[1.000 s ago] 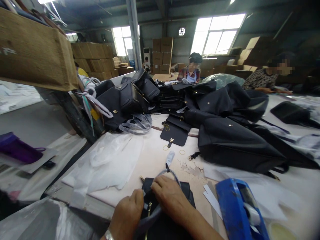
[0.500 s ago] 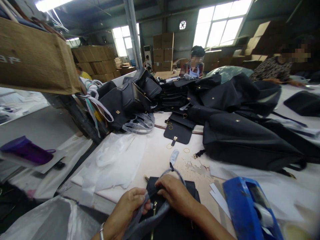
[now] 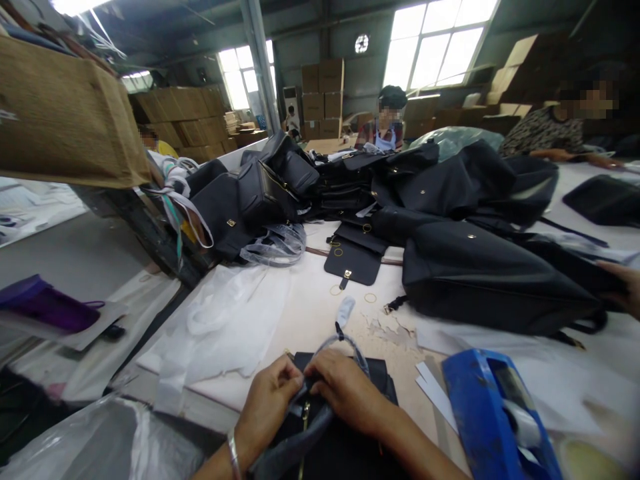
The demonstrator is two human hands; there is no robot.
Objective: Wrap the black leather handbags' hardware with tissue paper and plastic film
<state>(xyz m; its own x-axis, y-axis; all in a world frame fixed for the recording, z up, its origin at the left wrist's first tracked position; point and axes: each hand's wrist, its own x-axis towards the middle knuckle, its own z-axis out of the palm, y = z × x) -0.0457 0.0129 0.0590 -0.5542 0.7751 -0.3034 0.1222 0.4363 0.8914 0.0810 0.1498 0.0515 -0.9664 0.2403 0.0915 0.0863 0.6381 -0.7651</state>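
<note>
A black bag [image 3: 350, 450] lies at the table's front edge, with gold zippers on it. A grey, film-wrapped strap [image 3: 310, 441] crosses its front and runs up under my hands. My left hand [image 3: 267, 400] is closed, thumb and fingers pinching the strap's wrapped end near the bag's top. Next to it my right hand [image 3: 345, 387] curls over the same strap; its fingertips are partly hidden. A gold zipper pull [image 3: 305, 411] hangs just below the fingers. Beyond the right hand rises a wrapped handle loop [image 3: 359, 353] with a white-covered tag [image 3: 345, 311].
A blue tape dispenser [image 3: 470, 407] stands at right. Black bags [image 3: 495, 280] are piled across the back. A black flap piece [image 3: 350, 257] and gold rings lie mid-table. White sheets [image 3: 235, 320] lie left. Another person's hand [image 3: 623, 283] reaches in at the right edge.
My left hand has moved up and closer to my right hand, drawing the strap end with it. Another person's hand has appeared at the right edge, by the large black bag.
</note>
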